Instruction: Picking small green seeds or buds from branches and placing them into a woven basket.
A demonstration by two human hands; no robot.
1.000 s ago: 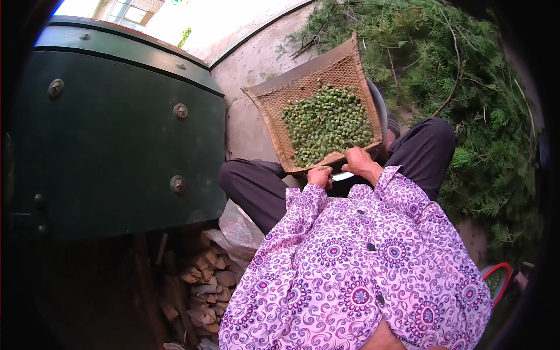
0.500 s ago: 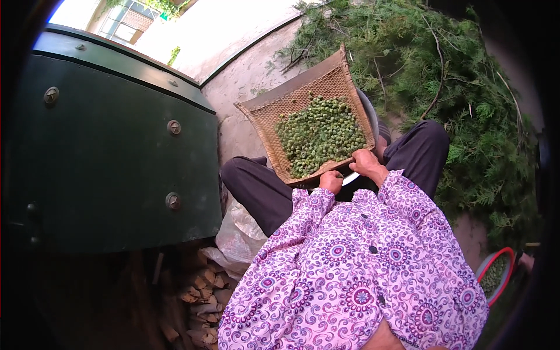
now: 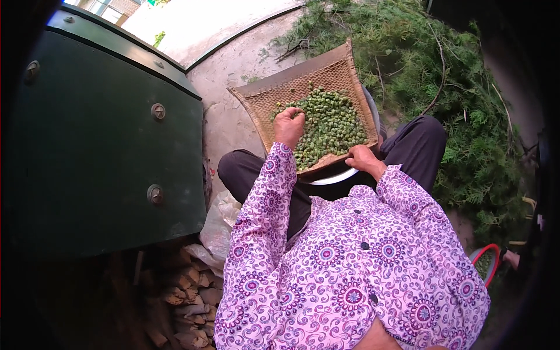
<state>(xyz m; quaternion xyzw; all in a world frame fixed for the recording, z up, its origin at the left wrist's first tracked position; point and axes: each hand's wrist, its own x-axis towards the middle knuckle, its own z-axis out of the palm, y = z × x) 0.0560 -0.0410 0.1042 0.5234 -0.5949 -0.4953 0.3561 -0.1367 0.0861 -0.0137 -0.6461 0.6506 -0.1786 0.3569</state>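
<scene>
A woven winnowing basket (image 3: 332,71) lies between my knees, heaped with small green cones (image 3: 335,122). My left hand (image 3: 289,126) is over the left side of the heap, fingers pinched together; whatever they hold is too small to make out. At the near right corner, my right hand (image 3: 365,158) is closed on the basket's rim, its fingertips partly hidden. Under the basket, the pale rim of a round basin (image 3: 335,179) shows at the near side.
Cut evergreen branches (image 3: 402,64) are piled to the right. A dark green metal box (image 3: 105,146) stands at left, with split firewood (image 3: 189,297) and a whitish plastic sack (image 3: 220,224) near it. A red-rimmed container (image 3: 487,262) sits at lower right.
My left hand has left the basket's near rim and reached forward and left onto the green cones. The right hand stays at the near right corner. The view has shifted slightly.
</scene>
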